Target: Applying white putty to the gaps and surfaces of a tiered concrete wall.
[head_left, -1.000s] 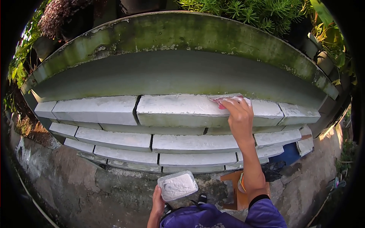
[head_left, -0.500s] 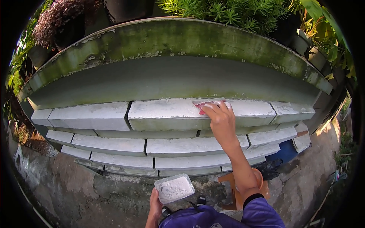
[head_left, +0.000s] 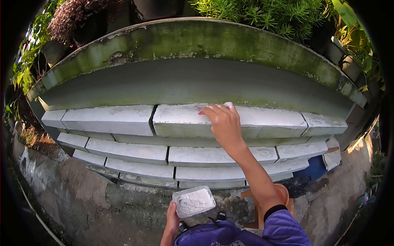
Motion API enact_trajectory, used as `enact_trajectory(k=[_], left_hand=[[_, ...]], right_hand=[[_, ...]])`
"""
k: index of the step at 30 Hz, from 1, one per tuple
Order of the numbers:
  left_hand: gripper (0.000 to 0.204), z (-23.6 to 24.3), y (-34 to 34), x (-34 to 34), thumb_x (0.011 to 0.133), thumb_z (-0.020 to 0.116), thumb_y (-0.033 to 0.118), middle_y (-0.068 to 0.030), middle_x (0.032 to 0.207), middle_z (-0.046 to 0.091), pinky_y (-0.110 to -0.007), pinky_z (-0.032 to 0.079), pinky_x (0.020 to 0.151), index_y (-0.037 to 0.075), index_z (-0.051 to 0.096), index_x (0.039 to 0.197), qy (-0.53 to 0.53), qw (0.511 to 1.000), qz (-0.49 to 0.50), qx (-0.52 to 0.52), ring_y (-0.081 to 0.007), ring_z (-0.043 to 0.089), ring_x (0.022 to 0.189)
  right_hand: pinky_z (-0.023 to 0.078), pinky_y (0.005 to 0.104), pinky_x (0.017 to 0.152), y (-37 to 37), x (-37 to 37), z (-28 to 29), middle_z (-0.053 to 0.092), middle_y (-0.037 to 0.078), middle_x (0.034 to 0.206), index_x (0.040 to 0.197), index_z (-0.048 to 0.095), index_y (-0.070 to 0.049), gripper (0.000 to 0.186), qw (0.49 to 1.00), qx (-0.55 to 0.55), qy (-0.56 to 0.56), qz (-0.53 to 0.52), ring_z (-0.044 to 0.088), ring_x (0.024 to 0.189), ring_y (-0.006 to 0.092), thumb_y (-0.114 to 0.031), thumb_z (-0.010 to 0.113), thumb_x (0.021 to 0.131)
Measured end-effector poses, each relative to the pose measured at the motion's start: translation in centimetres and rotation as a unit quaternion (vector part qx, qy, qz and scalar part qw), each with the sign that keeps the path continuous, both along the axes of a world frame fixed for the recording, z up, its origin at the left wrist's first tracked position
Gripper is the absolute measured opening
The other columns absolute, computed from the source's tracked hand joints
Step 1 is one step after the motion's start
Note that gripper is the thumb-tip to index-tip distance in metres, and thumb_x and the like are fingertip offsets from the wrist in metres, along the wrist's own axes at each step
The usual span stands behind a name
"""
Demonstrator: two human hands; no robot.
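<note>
Head view: right hand (head_left: 225,125) pinches a red spreader (head_left: 201,112), mostly hidden, at the long top-row block's (head_left: 279,117) white upper face. Left hand (head_left: 172,215) grips clear tub (head_left: 176,201) of white paste (head_left: 197,200), near torso. I'd keep spreader flat, pressure even, tub level. Count: one spreader, one tub, four visible top-row blocks.

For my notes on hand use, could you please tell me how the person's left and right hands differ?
The left hand grips a shallow plastic container of white paste; the right hand pinches a thin red tool, mostly hidden. The left hand is close to the purple shirt; the right hand reaches forward over the top-row block. Both hands are bare and holding something.
</note>
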State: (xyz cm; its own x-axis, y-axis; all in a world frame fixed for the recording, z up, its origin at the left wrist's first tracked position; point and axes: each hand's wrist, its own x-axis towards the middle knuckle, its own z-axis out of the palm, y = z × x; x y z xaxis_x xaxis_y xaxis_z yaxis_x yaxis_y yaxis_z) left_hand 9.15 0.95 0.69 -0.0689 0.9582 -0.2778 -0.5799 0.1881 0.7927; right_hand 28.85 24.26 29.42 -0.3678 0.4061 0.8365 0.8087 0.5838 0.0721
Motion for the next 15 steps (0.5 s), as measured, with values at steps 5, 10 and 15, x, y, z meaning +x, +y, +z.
enact_trajectory(k=[5,10,15], left_hand=[[0.049,-0.6,-0.8,-0.7,0.109,0.043,0.035,-0.009,0.139,0.057,-0.036,0.044,0.108,0.004,0.043,0.146,-0.013,0.999,0.046,-0.011,-0.0189,0.056,0.127],[0.048,0.3,-0.9,-1.3,0.109,0.042,0.034,-0.0087,0.14,0.056,-0.034,0.044,0.107,0.004,0.043,0.147,-0.005,0.999,0.038,-0.002,-0.0182,0.056,0.126],[0.049,0.2,-1.3,-2.0,0.109,0.043,0.036,-0.0087,0.139,0.057,-0.034,0.045,0.107,0.004,0.043,0.146,-0.003,0.999,0.05,0.007,-0.0186,0.057,0.126]], right_hand=[[0.048,0.0402,0.083,-2.1,-0.2,0.6,0.074,0.007,0.094,0.096,0.074,-0.007,0.032,1.0,-0.015,0.006,0.016,0.068,0.087,0.0258,0.011,0.061,0.074],[0.049,0.0419,0.085,-0.6,-1.1,0.0,0.075,0.01,0.099,0.098,0.075,-0.006,0.033,1.0,-0.008,0.017,0.013,0.07,0.091,0.0275,0.011,0.058,0.075],[0.049,0.0417,0.086,-2.9,-1.2,-0.1,0.075,0.009,0.099,0.097,0.074,-0.006,0.034,0.997,-0.065,0.013,0.035,0.069,0.091,0.0268,0.012,0.062,0.072]])
